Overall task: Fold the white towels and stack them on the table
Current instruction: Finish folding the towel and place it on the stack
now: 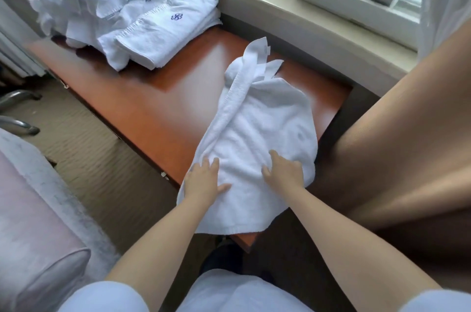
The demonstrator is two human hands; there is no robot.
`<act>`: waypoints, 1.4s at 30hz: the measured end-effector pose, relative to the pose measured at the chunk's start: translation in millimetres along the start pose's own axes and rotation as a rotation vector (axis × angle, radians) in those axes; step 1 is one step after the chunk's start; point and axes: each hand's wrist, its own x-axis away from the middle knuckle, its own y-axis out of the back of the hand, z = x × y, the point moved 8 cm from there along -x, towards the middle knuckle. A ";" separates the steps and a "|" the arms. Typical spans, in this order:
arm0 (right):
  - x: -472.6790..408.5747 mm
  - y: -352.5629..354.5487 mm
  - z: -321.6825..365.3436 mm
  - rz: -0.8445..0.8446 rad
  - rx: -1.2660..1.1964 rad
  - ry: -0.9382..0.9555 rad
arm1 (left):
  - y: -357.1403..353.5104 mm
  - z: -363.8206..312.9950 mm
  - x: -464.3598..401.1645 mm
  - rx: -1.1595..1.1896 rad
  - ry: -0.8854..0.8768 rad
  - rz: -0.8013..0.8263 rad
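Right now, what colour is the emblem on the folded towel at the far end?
Dark blue emblem, clearest in the head view.

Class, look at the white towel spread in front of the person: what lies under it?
The towel lies on the wooden table, its near edge hanging over the table's end. The left hand and right hand rest on top. Whatever else is beneath stays covered.
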 end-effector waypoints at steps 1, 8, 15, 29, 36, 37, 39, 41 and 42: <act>-6.2 0.9 -2.6 0.021 0.024 -0.017 | 3.2 2.5 -6.1 -0.040 0.005 -0.016; -56.8 14.8 3.2 -0.020 -0.149 -0.018 | 42.4 2.6 -69.9 -0.090 -0.012 -0.112; -150.0 45.9 4.6 -0.035 -0.381 -0.187 | 91.8 -6.5 -160.9 0.153 -0.126 -0.085; -293.2 49.4 -43.1 -0.302 -1.160 -0.790 | 150.1 -44.9 -340.0 1.487 0.283 0.301; -336.5 37.8 -41.3 -0.130 -1.235 -0.702 | 149.2 -67.9 -393.8 1.464 0.258 0.395; -341.2 36.3 -42.1 -0.114 -1.240 -0.708 | 149.1 -70.7 -400.8 1.476 0.253 0.416; -347.4 33.1 -42.5 -0.089 -1.254 -0.734 | 148.7 -77.3 -410.7 1.482 0.244 0.469; -346.5 32.8 -47.2 -0.142 -1.261 -0.801 | 147.6 -80.0 -414.9 1.466 0.274 0.481; -343.7 36.2 -51.4 -0.199 -1.233 -0.834 | 146.0 -78.6 -415.8 1.474 0.310 0.460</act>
